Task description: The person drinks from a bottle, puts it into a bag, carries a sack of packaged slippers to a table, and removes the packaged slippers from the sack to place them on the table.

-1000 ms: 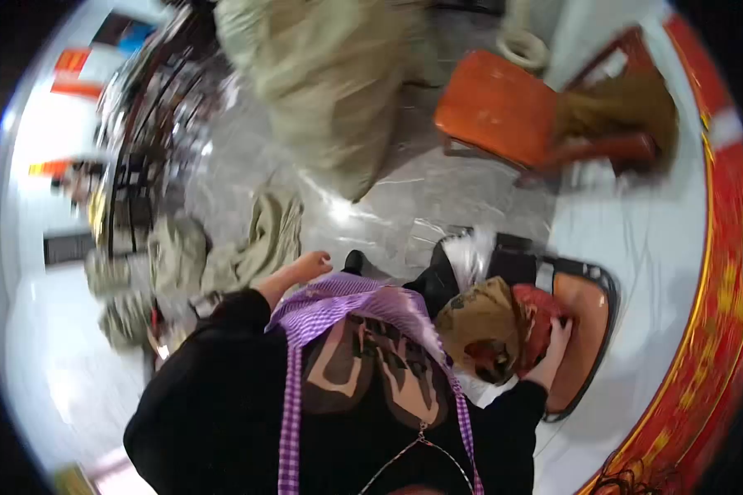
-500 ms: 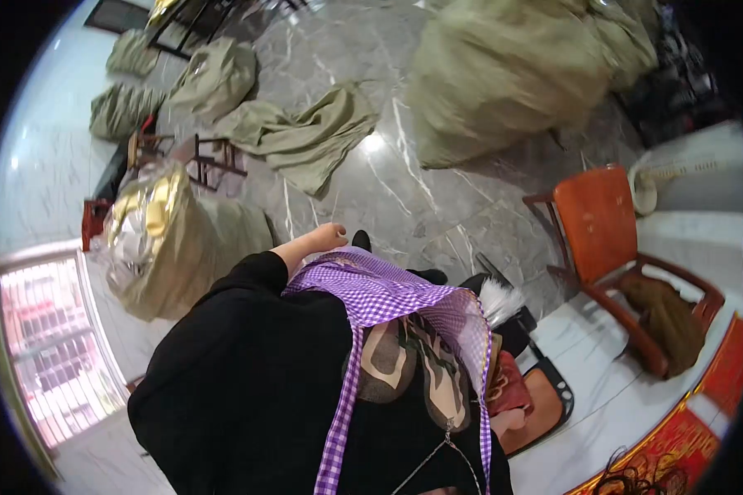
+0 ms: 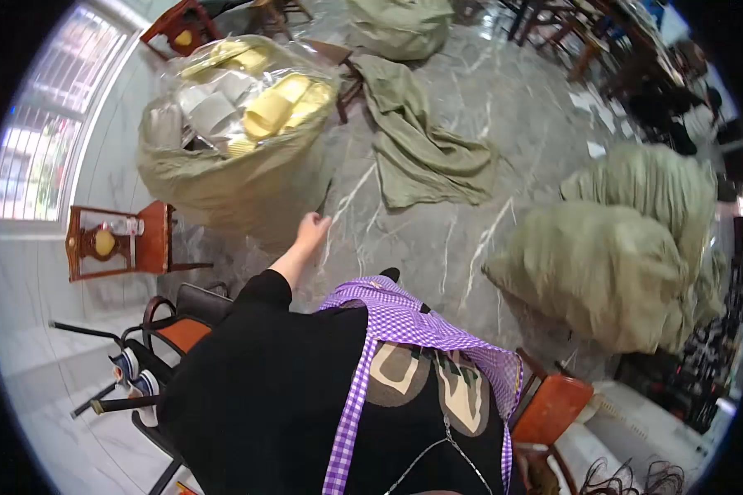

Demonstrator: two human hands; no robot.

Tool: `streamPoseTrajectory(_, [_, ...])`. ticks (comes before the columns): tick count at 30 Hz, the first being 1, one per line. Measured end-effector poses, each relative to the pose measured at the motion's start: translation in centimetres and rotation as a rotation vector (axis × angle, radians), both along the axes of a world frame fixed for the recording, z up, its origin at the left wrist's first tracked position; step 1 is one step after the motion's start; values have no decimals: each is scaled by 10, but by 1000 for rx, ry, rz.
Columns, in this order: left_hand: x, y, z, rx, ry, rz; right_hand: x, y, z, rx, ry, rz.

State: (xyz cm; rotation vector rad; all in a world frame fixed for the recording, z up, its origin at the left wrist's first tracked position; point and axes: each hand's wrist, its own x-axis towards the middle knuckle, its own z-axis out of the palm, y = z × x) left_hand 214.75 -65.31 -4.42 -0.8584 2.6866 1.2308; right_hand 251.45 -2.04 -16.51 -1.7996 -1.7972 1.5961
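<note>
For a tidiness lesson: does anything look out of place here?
Yes: a green cloth lies crumpled on the floor beyond the left hand, and white sheets lie scattered farther off; both look dropped, not put away.

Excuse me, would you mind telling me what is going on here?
A person in a purple checked apron has their left hand near an open sack of yellow slippers and grey slippers; the hand appears to hold nothing, and whether it touches the sack is unclear. The right hand is out of view. A green cloth lies on the floor ahead, bulging sacks to the right.
</note>
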Motion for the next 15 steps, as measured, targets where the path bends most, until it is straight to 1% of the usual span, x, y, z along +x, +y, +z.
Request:
streamPoseTrajectory(1, [-17,-21,1,30,70,144,-28,10,-7,-15,24,65])
streamPoseTrajectory(3, [-45,-57,2,182,126,411,-88,36,-17,-50,63,195])
streamPoseTrajectory(4, [-59,-65,15,406,115,533,-125,47,-17,-76,47,276])
streamPoseTrajectory(5, [-65,-65,34,630,106,647,-166,59,-13,-122,-30,379])
streamPoseTrajectory(6, [-77,-63,43,772,189,741,-211,67,-4,-165,-103,489])
streamPoseTrajectory(8, [-106,-63,47,949,233,858,-301,23,56,-15,11,443])
streamPoseTrajectory(9, [-123,-59,48,1038,247,910,-326,43,35,6,130,576])
streamPoseTrajectory(11, [-152,-51,43,1157,256,1009,-396,30,60,-126,27,601])
streamPoseTrajectory(13, [-175,-43,43,1226,291,1061,-459,13,90,-45,2,675])
streamPoseTrajectory(15, [-191,-46,32,1285,309,1097,-519,14,90,39,-49,883])
